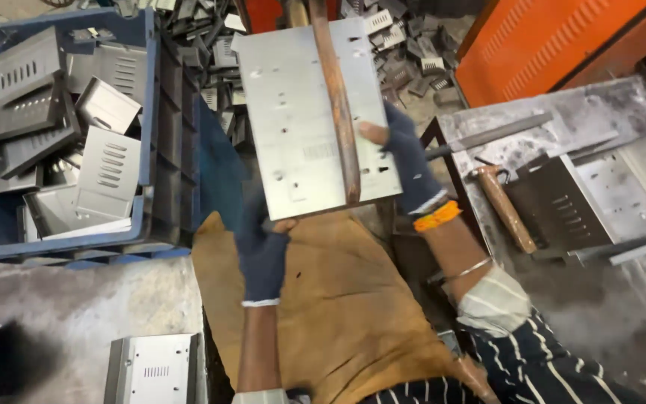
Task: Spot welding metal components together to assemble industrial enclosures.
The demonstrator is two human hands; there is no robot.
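Workshop floor, grey concrete w/ scrap. You hold one flat sheet-metal panel [309,112] mid-frame: left hand [262,251] pinches its near edge, right hand [407,153] clasps its right edge. Looks stiff, light-ish, sharp-edged, so keep to the edges. One rusty bar [336,105] crosses it. Blue crate [160,112] left: approx. eight parts. One hammer [504,207] right.

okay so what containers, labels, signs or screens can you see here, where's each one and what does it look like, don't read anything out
Blue plastic crate: upper left, rectangular with ribbed walls, full of grey louvred sheet-metal parts.
Orange metal cabinet: upper right, slanted panel with rows of vent slots.
No paper label, sign or screen shows.
Sheet-metal panel: centre, grey, punched with holes and slots, held by the gloved left hand at its lower edge and the gloved right hand at its right side.
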